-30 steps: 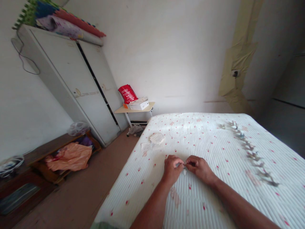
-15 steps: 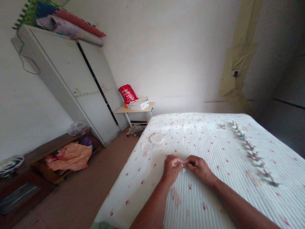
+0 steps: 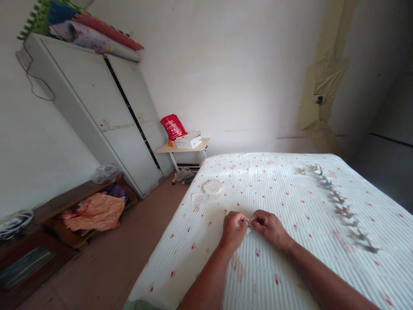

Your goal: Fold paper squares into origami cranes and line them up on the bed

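Over the middle of the bed, my left hand (image 3: pixel 235 224) and my right hand (image 3: pixel 268 224) meet almost fingertip to fingertip. Both are closed in a pinch on a small folded piece of paper (image 3: pixel 248 230). Only a pale tip of it shows below the fingers; its full shape is hidden. To the right, a row of small folded paper figures (image 3: pixel 343 211), like paper cranes, runs across the bedspread. Several loose scraps of printed paper (image 3: pixel 213 187) lie beyond my left hand.
The bed (image 3: pixel 258 172) has a white ribbed cover with red dots. At its far left stands a small table (image 3: pixel 164 149) with a red bag (image 3: pixel 173 126) and a white box (image 3: pixel 190 142). A grey cabinet (image 3: pixel 90 86) and a low wooden shelf (image 3: pixel 64 202) line the left wall.
My left hand has shifted very slightly, and the pale paper tip under the fingers sits at a slightly different angle. My right hand stays nearly in place.
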The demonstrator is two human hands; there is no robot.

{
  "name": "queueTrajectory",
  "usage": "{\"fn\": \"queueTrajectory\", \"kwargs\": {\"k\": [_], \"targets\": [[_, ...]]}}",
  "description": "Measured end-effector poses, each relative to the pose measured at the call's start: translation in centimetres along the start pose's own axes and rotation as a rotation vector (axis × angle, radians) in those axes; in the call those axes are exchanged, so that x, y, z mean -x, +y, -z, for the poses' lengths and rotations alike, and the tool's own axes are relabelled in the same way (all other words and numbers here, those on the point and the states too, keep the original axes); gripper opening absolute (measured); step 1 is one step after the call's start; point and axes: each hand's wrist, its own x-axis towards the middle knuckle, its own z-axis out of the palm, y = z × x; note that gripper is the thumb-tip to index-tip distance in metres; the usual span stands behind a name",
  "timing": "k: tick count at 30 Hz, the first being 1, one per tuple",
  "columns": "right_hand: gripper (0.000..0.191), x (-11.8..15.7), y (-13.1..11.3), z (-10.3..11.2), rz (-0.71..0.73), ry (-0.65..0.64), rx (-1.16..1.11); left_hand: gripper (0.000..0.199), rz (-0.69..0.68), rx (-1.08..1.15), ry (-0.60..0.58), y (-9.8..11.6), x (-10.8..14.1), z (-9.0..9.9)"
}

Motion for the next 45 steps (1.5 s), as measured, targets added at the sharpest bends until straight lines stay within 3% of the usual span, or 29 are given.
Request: {"fn": "queueTrajectory", "kwargs": {"k": [8,12,25,29,39,45], "targets": [[0.011,0.1,-0.8,0.1,0.005,-0.037,0.21,0.013,-0.033,-0.028,0.016,0.5,0.1,0.1],[0.014,0.1,-0.9,0.1,0.007,-0.037,0.212,0.012,0.0,0.013,0.02,0.6,0.2,0.2],[0.014,-0.1,0.4,-0.7,-0.117,0.0,-0.276,0.01,0.109,0.171,0.001,-0.1,0.1,0.2],[0.014,-0.1,0.4,-0.9,-0.114,-0.001,-0.324,0.01,0.136,0.186,-0.011,0.0,0.1,0.3],[0.017,0.0,-0.2,-0.4,-0.089,-0.013,-0.152,0.016,-0.029,0.066,0.021,0.7,0.2,0.7],[0.019,0.0,0.0,-0.5,-0.116,-0.017,-0.204,0.016,-0.096,0.025,0.041,0.9,0.1,1.0]]}}
